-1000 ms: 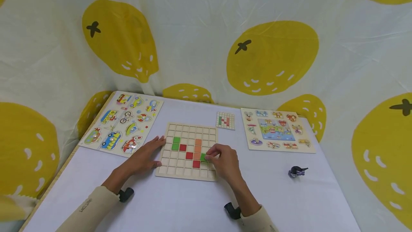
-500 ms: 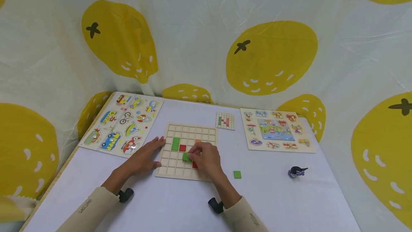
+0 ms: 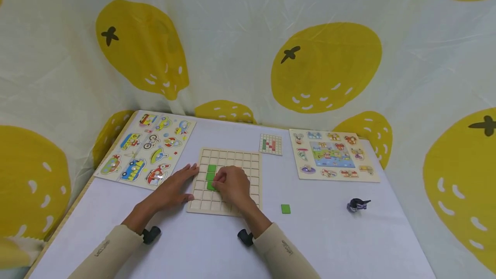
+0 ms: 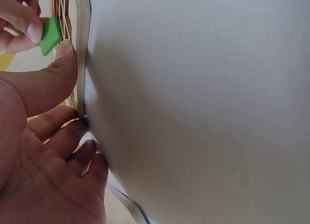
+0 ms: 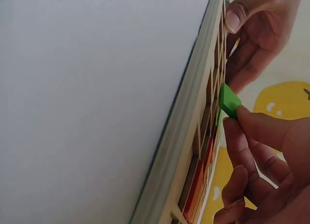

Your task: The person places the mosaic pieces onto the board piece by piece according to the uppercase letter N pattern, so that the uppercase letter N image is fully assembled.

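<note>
My right hand point(image 3: 234, 184) pinches a green square tile point(image 5: 228, 101) between thumb and forefinger, low over the wooden grid board point(image 3: 205, 206). In the head view that tile lies just below two green tiles point(image 3: 211, 172) set one above the other in the grid. A red tile point(image 5: 195, 185) and orange ones point(image 5: 198, 202) show in the right wrist view; in the head view the right hand hides them. My left hand point(image 3: 174, 188) rests with extended fingers against the board's left edge, its thumb at the rim. A loose green tile point(image 3: 285, 209) lies to the right.
A small pattern card point(image 3: 271, 144) with coloured squares lies behind the board. A vehicle puzzle board point(image 3: 141, 150) stands left, another picture puzzle point(image 3: 333, 156) right. A small black and purple object point(image 3: 357, 205) sits on the white-covered table point(image 3: 329, 244).
My right hand has moved left across the board with one green tile. A second green tile now lies on the table, where the right arm was earlier. The left hand has stayed put.
</note>
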The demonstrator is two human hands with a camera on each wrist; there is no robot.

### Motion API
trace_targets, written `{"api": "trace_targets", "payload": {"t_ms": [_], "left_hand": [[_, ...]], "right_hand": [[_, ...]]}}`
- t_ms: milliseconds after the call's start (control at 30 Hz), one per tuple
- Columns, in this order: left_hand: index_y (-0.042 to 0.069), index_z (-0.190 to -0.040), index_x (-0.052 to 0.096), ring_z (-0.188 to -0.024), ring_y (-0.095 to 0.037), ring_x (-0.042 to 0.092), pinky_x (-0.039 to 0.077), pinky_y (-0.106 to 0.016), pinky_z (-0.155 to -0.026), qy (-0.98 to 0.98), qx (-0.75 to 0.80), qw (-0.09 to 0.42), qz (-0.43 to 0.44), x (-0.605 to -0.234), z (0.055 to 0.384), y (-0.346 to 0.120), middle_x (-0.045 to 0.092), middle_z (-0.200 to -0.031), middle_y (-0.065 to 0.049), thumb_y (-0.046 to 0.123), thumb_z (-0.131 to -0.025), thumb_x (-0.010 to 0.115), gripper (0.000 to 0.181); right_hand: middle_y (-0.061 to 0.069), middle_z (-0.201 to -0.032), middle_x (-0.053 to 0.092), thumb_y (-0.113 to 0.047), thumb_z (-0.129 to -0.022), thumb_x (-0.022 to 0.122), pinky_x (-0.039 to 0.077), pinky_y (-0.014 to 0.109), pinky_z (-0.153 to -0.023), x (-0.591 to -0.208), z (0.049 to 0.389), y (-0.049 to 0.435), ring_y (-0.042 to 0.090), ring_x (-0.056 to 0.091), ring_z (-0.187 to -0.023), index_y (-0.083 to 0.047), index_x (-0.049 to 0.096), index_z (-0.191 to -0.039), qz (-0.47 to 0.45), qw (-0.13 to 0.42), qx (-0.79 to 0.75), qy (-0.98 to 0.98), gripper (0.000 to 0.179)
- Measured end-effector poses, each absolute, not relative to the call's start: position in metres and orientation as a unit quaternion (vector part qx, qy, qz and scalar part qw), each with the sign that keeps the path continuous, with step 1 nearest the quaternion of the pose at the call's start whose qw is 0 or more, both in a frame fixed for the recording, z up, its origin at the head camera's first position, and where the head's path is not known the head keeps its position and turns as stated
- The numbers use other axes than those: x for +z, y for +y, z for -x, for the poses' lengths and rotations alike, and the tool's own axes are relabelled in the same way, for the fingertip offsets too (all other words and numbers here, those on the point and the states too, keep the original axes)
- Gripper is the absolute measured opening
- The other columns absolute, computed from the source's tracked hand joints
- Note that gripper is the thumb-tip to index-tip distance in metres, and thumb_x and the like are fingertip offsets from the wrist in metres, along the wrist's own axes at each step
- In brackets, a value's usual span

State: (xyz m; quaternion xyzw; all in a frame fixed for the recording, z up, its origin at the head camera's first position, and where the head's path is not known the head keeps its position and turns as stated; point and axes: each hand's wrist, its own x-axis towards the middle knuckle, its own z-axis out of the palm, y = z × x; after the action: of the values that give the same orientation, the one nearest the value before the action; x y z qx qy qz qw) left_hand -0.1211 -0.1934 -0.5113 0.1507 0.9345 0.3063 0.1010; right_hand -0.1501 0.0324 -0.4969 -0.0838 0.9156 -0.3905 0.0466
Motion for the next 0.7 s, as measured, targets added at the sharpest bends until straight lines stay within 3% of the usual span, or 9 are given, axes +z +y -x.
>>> {"api": "trace_targets", "payload": {"t_ms": [400, 700], "left_hand": [[0.005, -0.164, 0.039, -0.162, -0.045, 0.024, 0.027, -0.067, -0.128, 0.936, 0.299, 0.087, -0.166, -0.511, 0.121, -0.195, 0.032, -0.174, -0.016, 0.011, -0.088, 0.086, 0.09], [0.004, -0.163, 0.04, -0.162, -0.046, 0.025, 0.028, -0.067, -0.127, 0.934, 0.304, 0.082, -0.171, -0.51, 0.12, -0.196, 0.033, -0.174, -0.016, 0.01, -0.087, 0.086, 0.089]], "right_hand": [[-0.01, -0.064, 0.062, -0.017, -0.086, 0.088, 0.042, 0.024, -0.053, -0.5, 0.154, 0.02, 0.005, 0.055, -0.06, -0.02, 0.076, -0.076, 0.108, 0.036, -0.344, 0.932, 0.016], [-0.01, -0.068, 0.062, -0.018, -0.086, 0.088, 0.042, 0.023, -0.055, -0.503, 0.156, 0.022, 0.004, 0.056, -0.064, -0.022, 0.074, -0.075, 0.115, 0.041, -0.336, 0.934, 0.018]]}}
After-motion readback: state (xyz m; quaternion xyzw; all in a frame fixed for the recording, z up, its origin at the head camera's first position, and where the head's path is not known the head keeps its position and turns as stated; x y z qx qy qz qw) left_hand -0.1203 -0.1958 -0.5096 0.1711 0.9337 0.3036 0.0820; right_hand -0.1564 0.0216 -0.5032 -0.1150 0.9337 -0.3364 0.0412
